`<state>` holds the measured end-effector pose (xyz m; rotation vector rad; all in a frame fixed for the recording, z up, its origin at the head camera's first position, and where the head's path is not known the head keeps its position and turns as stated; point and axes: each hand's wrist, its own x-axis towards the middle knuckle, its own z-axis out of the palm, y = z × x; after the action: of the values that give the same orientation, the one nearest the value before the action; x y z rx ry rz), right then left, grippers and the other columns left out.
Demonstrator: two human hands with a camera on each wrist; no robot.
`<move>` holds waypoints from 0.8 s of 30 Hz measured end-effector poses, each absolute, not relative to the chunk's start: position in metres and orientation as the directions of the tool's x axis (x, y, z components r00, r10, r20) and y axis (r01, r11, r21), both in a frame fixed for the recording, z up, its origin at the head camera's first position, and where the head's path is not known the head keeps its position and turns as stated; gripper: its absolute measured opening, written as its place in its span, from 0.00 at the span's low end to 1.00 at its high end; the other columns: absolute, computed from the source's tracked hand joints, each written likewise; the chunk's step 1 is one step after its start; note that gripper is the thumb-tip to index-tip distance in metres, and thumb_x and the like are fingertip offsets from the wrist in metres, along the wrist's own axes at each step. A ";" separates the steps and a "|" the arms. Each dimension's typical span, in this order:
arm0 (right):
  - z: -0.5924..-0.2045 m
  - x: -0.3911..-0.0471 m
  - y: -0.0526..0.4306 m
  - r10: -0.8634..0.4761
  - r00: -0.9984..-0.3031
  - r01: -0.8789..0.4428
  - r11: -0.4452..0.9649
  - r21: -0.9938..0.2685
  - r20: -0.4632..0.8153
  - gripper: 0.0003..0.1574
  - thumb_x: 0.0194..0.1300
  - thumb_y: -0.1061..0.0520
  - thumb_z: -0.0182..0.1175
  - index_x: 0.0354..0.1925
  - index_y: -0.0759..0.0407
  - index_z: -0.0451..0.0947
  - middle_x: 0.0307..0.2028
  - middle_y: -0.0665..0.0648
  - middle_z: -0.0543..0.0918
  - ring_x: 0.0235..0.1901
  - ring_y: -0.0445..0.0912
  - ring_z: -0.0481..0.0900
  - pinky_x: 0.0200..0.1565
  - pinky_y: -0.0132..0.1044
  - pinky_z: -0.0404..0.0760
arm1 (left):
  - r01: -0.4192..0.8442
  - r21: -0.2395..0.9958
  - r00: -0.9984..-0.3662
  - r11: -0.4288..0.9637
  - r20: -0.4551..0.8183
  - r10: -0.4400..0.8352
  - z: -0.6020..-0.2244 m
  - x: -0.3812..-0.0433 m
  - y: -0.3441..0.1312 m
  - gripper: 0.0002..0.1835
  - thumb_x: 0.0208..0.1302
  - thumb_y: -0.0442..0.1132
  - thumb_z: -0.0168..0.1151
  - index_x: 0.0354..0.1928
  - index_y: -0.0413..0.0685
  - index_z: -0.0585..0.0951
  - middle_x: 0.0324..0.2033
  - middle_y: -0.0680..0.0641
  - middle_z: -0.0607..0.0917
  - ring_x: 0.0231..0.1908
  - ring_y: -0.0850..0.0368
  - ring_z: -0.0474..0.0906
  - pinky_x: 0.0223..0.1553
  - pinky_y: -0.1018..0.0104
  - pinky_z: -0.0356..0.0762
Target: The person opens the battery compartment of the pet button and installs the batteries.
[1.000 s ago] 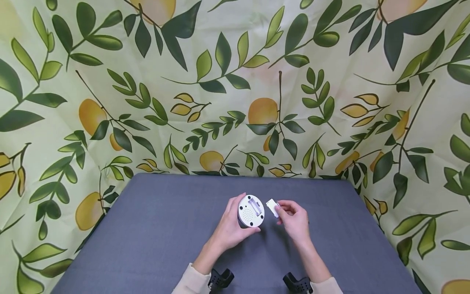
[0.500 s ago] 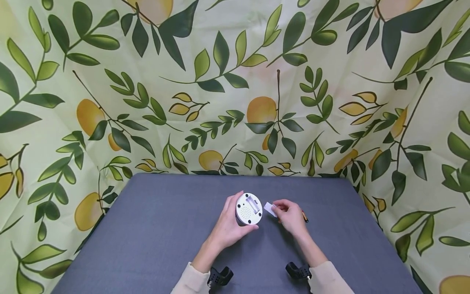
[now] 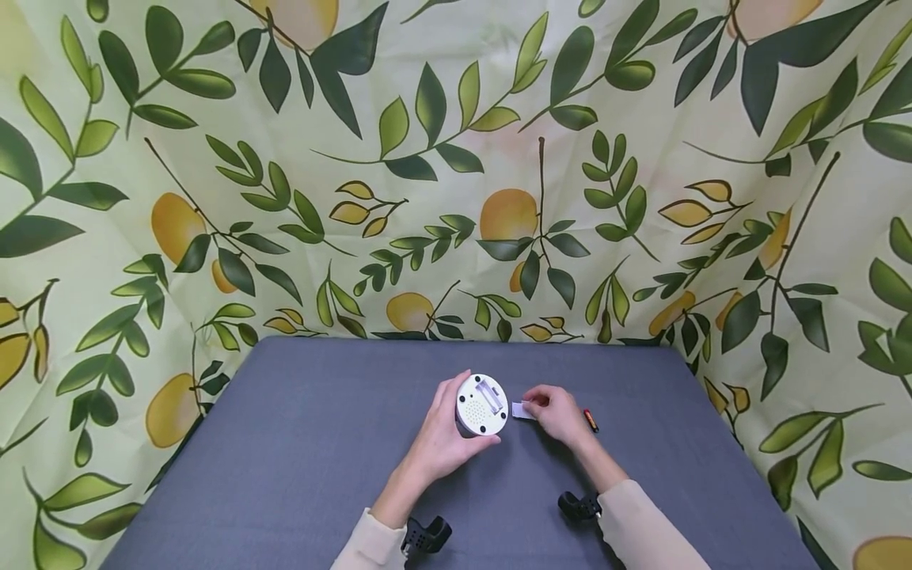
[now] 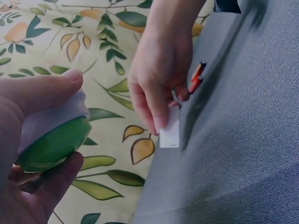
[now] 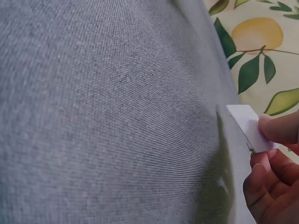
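My left hand (image 3: 445,443) grips a small round device (image 3: 479,416) with its white underside facing me. That underside has dark round feet, a patch of small holes and an uncovered battery slot, which looks vacant. In the left wrist view the device's green lower body (image 4: 58,144) shows between thumb and fingers. Just right of the device, my right hand (image 3: 559,416) pinches a small white battery cover (image 3: 521,410) between thumb and fingers. The cover is apart from the device. In the right wrist view the cover (image 5: 250,128) is held above the cloth.
Orange-and-black batteries (image 3: 590,420) lie on the grey cloth-covered table (image 3: 321,443), right of my right hand; their exact number is unclear. A leaf-and-fruit patterned curtain (image 3: 442,190) encloses the back and sides. Black wrist cameras (image 3: 427,536) sit on both wrists.
My right hand has shifted slightly, and the cover has turned to lie more level. The batteries have come into view from behind that hand. My left hand and the device have hardly moved.
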<state>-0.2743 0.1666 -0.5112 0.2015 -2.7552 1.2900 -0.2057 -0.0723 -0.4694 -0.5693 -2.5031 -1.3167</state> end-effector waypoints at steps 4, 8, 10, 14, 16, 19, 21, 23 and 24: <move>-0.517 -0.278 0.165 -0.095 -0.986 -0.164 0.633 -0.756 0.134 0.03 0.63 0.65 0.68 0.37 0.61 0.86 0.31 0.53 0.84 0.30 0.44 0.75 0.35 0.40 0.74 | 0.451 0.729 -0.891 0.515 0.396 0.220 -0.470 -0.206 -0.072 0.56 0.46 0.47 0.84 0.76 0.47 0.62 0.66 0.45 0.70 0.61 0.52 0.72 0.62 0.48 0.71; -0.522 -0.281 0.163 -0.100 -0.985 -0.169 0.656 -0.736 0.138 0.03 0.62 0.64 0.70 0.36 0.62 0.86 0.28 0.52 0.82 0.28 0.44 0.74 0.35 0.39 0.74 | 0.452 0.730 -0.891 0.512 0.399 0.218 -0.470 -0.205 -0.073 0.56 0.46 0.47 0.84 0.75 0.47 0.62 0.65 0.45 0.70 0.61 0.52 0.72 0.62 0.49 0.71; -0.524 -0.281 0.163 -0.101 -0.985 -0.171 0.673 -0.720 0.140 0.03 0.62 0.64 0.70 0.36 0.62 0.86 0.28 0.52 0.82 0.28 0.44 0.74 0.34 0.40 0.74 | 0.452 0.732 -0.891 0.510 0.398 0.218 -0.470 -0.205 -0.073 0.56 0.46 0.47 0.84 0.76 0.48 0.62 0.65 0.45 0.70 0.61 0.52 0.72 0.62 0.49 0.71; -0.527 -0.282 0.162 -0.115 -0.982 -0.189 0.711 -0.677 0.153 0.04 0.62 0.62 0.70 0.36 0.61 0.86 0.30 0.52 0.83 0.30 0.45 0.75 0.36 0.42 0.75 | 0.453 0.731 -0.891 0.510 0.399 0.218 -0.470 -0.205 -0.072 0.56 0.46 0.47 0.84 0.76 0.50 0.62 0.65 0.45 0.70 0.61 0.53 0.72 0.62 0.50 0.71; -0.528 -0.282 0.162 -0.131 -0.977 -0.209 0.730 -0.651 0.166 0.03 0.62 0.62 0.70 0.36 0.61 0.86 0.31 0.53 0.82 0.31 0.45 0.75 0.38 0.43 0.76 | 0.462 0.725 -0.886 0.511 0.410 0.219 -0.470 -0.205 -0.072 0.56 0.46 0.47 0.84 0.76 0.49 0.62 0.65 0.45 0.70 0.60 0.52 0.72 0.62 0.49 0.71; -0.529 -0.283 0.163 -0.158 -0.968 -0.246 0.759 -0.602 0.195 0.03 0.61 0.62 0.71 0.35 0.59 0.86 0.30 0.52 0.79 0.32 0.46 0.75 0.38 0.45 0.76 | 0.479 0.715 -0.876 0.510 0.429 0.220 -0.471 -0.206 -0.073 0.56 0.45 0.47 0.84 0.75 0.48 0.62 0.65 0.44 0.71 0.61 0.51 0.72 0.61 0.49 0.71; -0.529 -0.283 0.163 -0.166 -0.965 -0.254 0.767 -0.588 0.201 0.03 0.61 0.61 0.71 0.35 0.59 0.86 0.30 0.52 0.78 0.32 0.46 0.76 0.39 0.46 0.76 | 0.486 0.712 -0.871 0.507 0.438 0.221 -0.471 -0.206 -0.073 0.56 0.45 0.47 0.84 0.75 0.47 0.63 0.65 0.44 0.71 0.61 0.50 0.72 0.61 0.49 0.71; -0.527 -0.282 0.164 -0.162 -0.965 -0.255 0.768 -0.587 0.207 0.04 0.61 0.61 0.71 0.35 0.59 0.85 0.31 0.52 0.79 0.33 0.46 0.76 0.39 0.46 0.76 | 0.488 0.712 -0.871 0.506 0.439 0.221 -0.471 -0.206 -0.073 0.56 0.45 0.47 0.84 0.75 0.47 0.63 0.65 0.44 0.71 0.61 0.50 0.73 0.61 0.49 0.71; -0.526 -0.282 0.164 -0.160 -0.964 -0.258 0.765 -0.590 0.214 0.04 0.61 0.61 0.71 0.36 0.59 0.85 0.31 0.52 0.79 0.33 0.46 0.76 0.39 0.46 0.77 | 0.486 0.713 -0.872 0.505 0.437 0.221 -0.471 -0.206 -0.074 0.56 0.45 0.47 0.84 0.75 0.46 0.63 0.65 0.44 0.71 0.61 0.50 0.73 0.61 0.49 0.71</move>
<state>-0.2822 0.1642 -0.5259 0.3353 -2.8076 0.9725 -0.2062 -0.0735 -0.4710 -0.5954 -2.4618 -1.3030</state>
